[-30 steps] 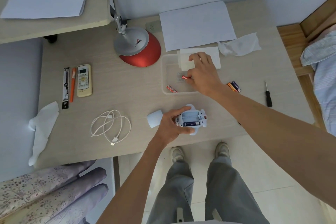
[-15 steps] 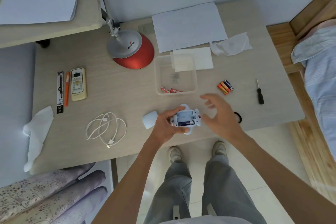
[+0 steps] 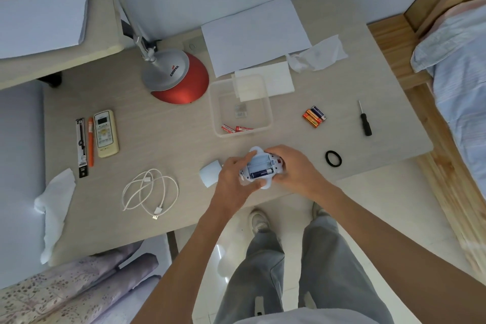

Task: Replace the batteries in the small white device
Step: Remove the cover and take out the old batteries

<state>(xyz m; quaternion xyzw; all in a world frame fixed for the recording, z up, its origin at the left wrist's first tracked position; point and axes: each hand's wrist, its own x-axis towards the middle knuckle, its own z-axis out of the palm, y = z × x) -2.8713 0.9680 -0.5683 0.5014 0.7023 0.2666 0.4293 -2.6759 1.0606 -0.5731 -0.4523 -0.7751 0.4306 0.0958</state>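
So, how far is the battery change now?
Done: the cover is off, beside the white device; two red batteries lie in the clear tray. In hand: left hand and right hand hold the device open, one dark battery inside, one slot looking empty. Left: fill that slot, refit the cover.

A red lamp [image 3: 181, 79] stands at the back of the table [image 3: 163, 129]. A remote [image 3: 106, 133] lies beside an orange pen [image 3: 90, 145]. A white cable [image 3: 147, 192] lies curled up.

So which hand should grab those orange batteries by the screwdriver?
Probably the right. The loose batteries lie off to the right, nearer the right hand, and the left hand grips the white device well enough to steady it alone.
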